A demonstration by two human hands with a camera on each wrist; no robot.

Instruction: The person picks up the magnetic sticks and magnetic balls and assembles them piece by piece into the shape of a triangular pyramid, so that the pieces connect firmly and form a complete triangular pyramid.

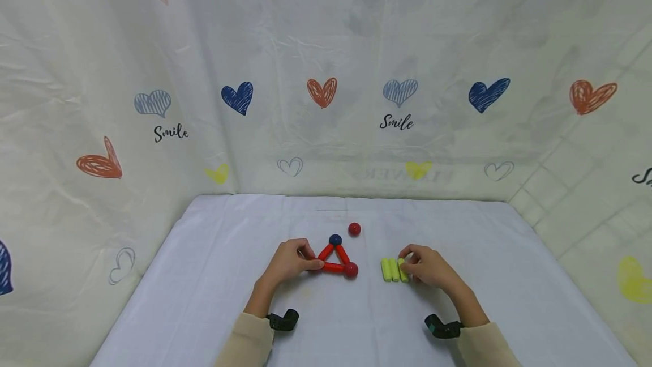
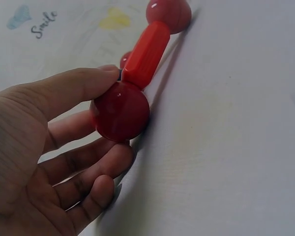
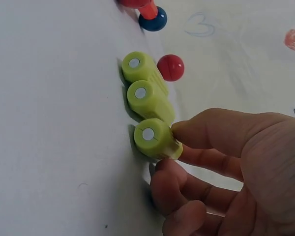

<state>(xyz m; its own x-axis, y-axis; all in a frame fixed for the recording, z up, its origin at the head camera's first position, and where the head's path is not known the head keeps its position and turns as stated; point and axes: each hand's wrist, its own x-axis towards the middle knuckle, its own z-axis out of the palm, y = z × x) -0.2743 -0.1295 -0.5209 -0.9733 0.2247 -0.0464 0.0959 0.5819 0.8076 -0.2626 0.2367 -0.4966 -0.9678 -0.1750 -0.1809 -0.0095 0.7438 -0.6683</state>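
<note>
Three red magnetic rods form a triangle on the table, with a blue ball [image 1: 335, 239] at its far corner and a red ball [image 1: 350, 269] at the near right one. My left hand [image 1: 291, 259] pinches the red ball [image 2: 120, 111] at the left corner, from which a red rod [image 2: 146, 55] runs off. To the right, three yellow-green magnetic rods [image 1: 390, 269] lie side by side. The rightmost yellow-green rod [image 3: 155, 138] is between the thumb and fingers of my right hand [image 1: 429, 267]. White round ends show on these rods in the right wrist view.
A loose red ball [image 1: 354, 229] lies beyond the triangle, near the blue ball. White cloth covers the table [image 1: 356, 327]. Behind it hangs a pale curtain [image 1: 351, 146] printed with hearts. A dark wrist camera [image 1: 442, 327] sits on each wrist.
</note>
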